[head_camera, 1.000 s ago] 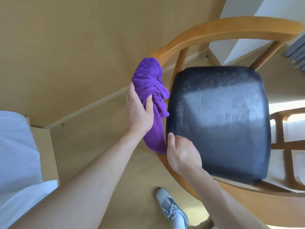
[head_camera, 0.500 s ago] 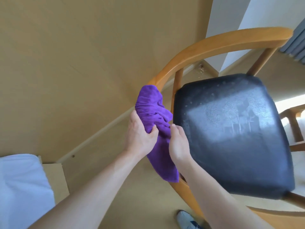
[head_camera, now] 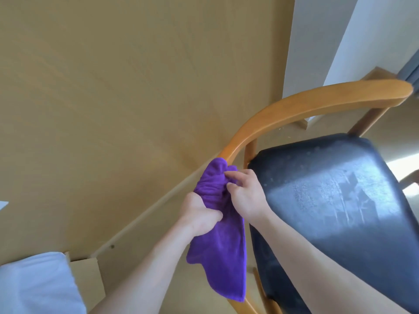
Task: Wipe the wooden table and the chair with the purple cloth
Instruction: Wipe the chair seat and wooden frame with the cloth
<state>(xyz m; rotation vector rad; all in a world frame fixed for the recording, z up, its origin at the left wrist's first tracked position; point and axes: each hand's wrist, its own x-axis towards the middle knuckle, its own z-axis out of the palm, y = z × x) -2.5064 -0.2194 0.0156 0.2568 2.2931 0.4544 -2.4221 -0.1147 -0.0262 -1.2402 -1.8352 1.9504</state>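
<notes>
Fingers of the left hand (head_camera: 199, 214) are curled tight round the middle of the purple cloth (head_camera: 217, 241), bunching it, with the thumb closed over the fabric. Those of the right hand (head_camera: 247, 196) are bent too, and their tips pinch the upper, crumpled part of the cloth just beside the left hand. Both forearms reach up from the bottom edge of the view.

Draped over the curved wooden armrest of the chair (head_camera: 317, 103), the cloth has its top bunch touching the rail at the bend on the chair's left side. Its lower end hangs loose down past the left edge of the seat (head_camera: 340, 200), covering part of the wooden frame there. The seat is a dark, shiny cushion with pale light patches across it, set inside the frame; a thin upright post joins the rail to the frame near the seat's upper left corner.

Behind the chair stands a tan wall (head_camera: 113, 87) with a pale strip along its base. Something white (head_camera: 38, 284) fills the lower left corner, beside a beige box-like edge.
</notes>
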